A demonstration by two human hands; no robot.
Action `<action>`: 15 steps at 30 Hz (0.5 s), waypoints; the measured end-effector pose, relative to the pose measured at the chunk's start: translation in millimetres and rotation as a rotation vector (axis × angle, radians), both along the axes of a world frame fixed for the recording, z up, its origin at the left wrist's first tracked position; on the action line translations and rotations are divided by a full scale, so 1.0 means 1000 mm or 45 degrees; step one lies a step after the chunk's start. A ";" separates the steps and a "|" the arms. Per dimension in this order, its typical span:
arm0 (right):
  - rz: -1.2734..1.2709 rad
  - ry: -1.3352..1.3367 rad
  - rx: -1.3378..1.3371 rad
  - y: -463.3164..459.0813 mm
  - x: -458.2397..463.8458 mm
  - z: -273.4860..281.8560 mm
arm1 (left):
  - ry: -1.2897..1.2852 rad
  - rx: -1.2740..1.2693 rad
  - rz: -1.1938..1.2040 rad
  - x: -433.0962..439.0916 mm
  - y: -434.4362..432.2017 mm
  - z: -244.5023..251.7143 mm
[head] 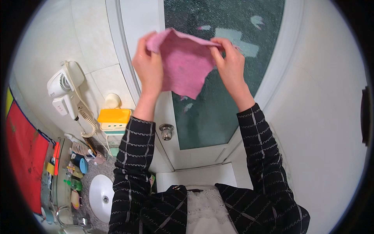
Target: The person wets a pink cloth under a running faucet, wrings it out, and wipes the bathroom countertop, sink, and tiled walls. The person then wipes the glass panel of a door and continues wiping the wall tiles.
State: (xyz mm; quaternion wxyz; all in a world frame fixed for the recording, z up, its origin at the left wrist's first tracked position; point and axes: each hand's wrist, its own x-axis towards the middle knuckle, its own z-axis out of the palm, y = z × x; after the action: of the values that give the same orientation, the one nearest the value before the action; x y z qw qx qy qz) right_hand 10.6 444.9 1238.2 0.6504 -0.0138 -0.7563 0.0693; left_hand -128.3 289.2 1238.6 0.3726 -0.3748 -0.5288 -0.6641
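Note:
A pink cloth [187, 65] hangs stretched between my two raised hands, its lower edge loose and uneven. My left hand [149, 65] pinches its upper left corner, thumb towards me. At the upper right edge, my right hand [229, 58] grips the cloth between thumb and fingers. Behind the cloth stands a white door with a dark textured glass pane [204, 122]. Whitish patches [238, 42] show on the glass, some of them partly pink. The cloth hides part of the pane; whether it touches the glass I cannot tell.
A round metal doorknob [166, 132] sits below my left hand. On the left wall hang a white hair dryer [65, 84] and a yellow-topped holder [114, 116]. Lower left, a white sink basin [100, 199] is set in a grey counter with bottles, a green bottle [76, 185] among them.

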 end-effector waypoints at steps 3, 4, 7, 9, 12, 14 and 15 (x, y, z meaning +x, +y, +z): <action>0.051 0.061 0.231 -0.007 -0.036 0.042 | 0.167 0.189 0.146 -0.020 -0.009 0.046; 0.074 0.069 0.313 -0.012 -0.047 0.053 | 0.193 0.254 0.204 -0.026 -0.005 0.061; -0.037 0.116 0.537 -0.026 -0.082 0.083 | 0.528 0.161 0.428 -0.043 0.003 0.093; -0.073 0.132 0.604 -0.033 -0.106 0.094 | 0.410 -0.097 0.421 -0.050 0.012 0.096; -0.280 0.039 0.649 -0.034 -0.125 0.091 | 0.635 -0.119 0.960 -0.065 0.022 0.099; -0.383 -0.018 0.614 -0.030 -0.131 0.076 | 0.595 -0.266 0.978 -0.070 0.024 0.087; -0.429 -0.039 0.610 -0.028 -0.133 0.071 | 0.571 -0.325 0.995 -0.072 0.024 0.081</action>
State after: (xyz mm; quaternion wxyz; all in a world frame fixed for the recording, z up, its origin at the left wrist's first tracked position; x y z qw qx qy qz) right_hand -122.8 417.3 1308.8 0.6261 0.0138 -0.7478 -0.2206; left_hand -200.8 313.0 1319.4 0.6509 -0.3248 -0.6142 -0.3060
